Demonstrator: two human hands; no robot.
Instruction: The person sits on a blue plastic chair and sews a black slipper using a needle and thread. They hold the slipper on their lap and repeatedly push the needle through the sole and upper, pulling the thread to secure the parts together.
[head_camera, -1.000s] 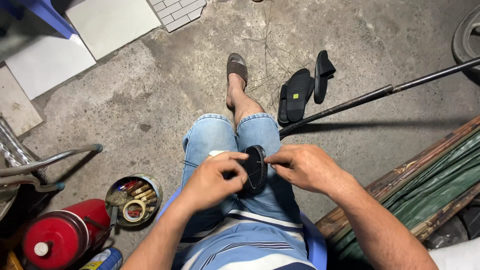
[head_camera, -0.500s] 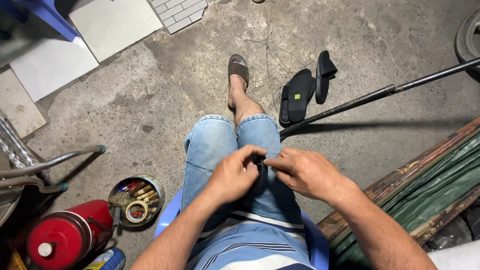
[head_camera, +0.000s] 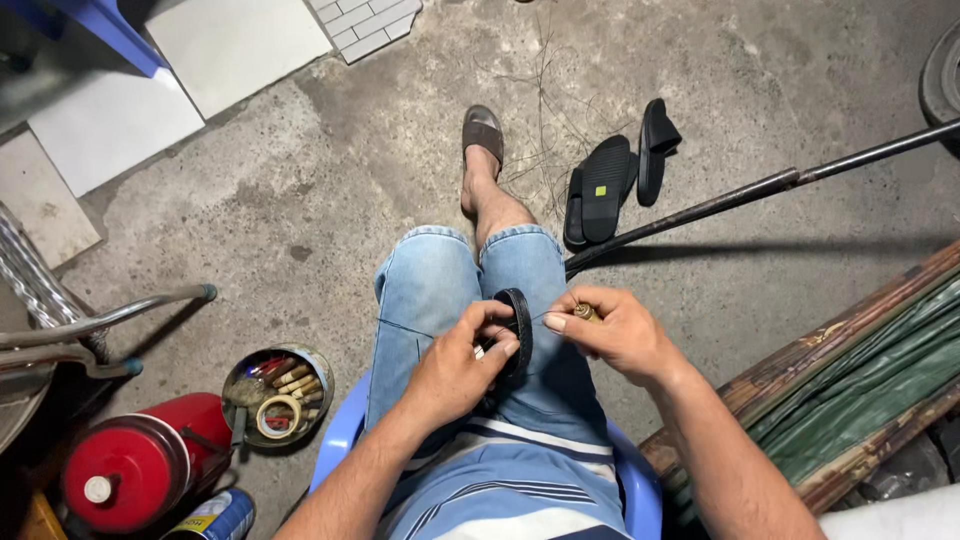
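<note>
I see the left hand (head_camera: 455, 370) gripping a black sandal piece (head_camera: 518, 335) at frame centre, over the denim knees. Right hand (head_camera: 615, 330) is closed, pinching a small brass-coloured tool (head_camera: 585, 313) just beside it. Tin of tools (head_camera: 275, 395) lower left on the floor, black sandals (head_camera: 610, 185) upper centre-right.

Two hands work over the lap: a left hand (head_camera: 455, 370) and a right hand (head_camera: 620, 335), with one black sandal strap (head_camera: 520, 335) between them. On the concrete floor (head_camera: 330, 200) lie two black sandal soles (head_camera: 605, 185), one long metal rod (head_camera: 760, 190), and one round tin (head_camera: 277, 395) holding one tape roll (head_camera: 277, 415). There is one red cylinder (head_camera: 135, 465), one blue plastic chair (head_camera: 635, 485), and one worn sandal (head_camera: 483, 130).
</note>
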